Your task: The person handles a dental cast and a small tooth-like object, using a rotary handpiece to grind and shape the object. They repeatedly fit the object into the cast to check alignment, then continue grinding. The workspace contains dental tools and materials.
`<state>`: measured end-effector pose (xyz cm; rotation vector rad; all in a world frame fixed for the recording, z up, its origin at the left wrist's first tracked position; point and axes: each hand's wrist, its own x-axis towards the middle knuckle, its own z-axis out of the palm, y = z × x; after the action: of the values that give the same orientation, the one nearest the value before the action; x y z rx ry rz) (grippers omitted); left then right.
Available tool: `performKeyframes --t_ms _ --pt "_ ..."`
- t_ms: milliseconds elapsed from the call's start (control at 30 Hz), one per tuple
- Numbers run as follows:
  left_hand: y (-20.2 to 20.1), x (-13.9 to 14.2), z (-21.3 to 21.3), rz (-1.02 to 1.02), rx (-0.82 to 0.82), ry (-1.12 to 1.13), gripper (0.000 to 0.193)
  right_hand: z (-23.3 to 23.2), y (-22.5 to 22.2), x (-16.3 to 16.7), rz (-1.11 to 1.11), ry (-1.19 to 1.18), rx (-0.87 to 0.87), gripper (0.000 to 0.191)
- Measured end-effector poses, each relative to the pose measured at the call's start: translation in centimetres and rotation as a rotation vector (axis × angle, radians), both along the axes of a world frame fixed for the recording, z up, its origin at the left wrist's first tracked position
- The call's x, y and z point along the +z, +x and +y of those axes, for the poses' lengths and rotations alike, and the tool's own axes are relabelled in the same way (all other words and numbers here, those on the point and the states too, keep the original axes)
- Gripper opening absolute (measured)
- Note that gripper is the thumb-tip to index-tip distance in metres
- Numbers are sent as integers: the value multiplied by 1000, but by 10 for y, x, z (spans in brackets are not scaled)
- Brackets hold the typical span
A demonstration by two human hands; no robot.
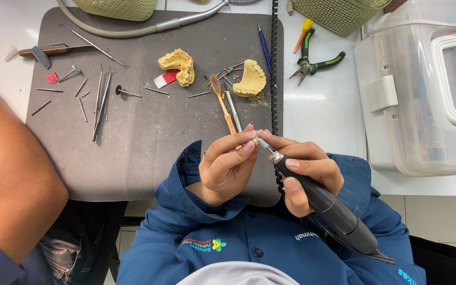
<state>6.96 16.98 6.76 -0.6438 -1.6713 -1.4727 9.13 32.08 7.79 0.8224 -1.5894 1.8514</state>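
Blue collared work shirt, rolled cuffs, 1 thin ring on left hand point(227, 166)

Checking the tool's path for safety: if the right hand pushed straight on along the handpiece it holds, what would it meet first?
Probably the left hand's fingertips: the right hand aims the handpiece up-left, its pale tip already at them. Depth is unclear; the toothbrush lies beyond.

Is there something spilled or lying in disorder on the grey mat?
Yes. Yellowish crumbs and dust lie scattered on the grey mat beside the right plaster dental cast. Thin metal burs and instruments lie loose at mixed angles on the mat's left part. Nothing looks broken.
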Motion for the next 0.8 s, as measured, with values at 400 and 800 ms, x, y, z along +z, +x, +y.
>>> performKeyframes --t_ms 400,800 --pt "0 3 0 19 24 -19 28 -2 0 -2 10 -14 15 23" --pt "2 1 1 -46 -105 78 24 -9 -5 -6 77 -165 60 24"
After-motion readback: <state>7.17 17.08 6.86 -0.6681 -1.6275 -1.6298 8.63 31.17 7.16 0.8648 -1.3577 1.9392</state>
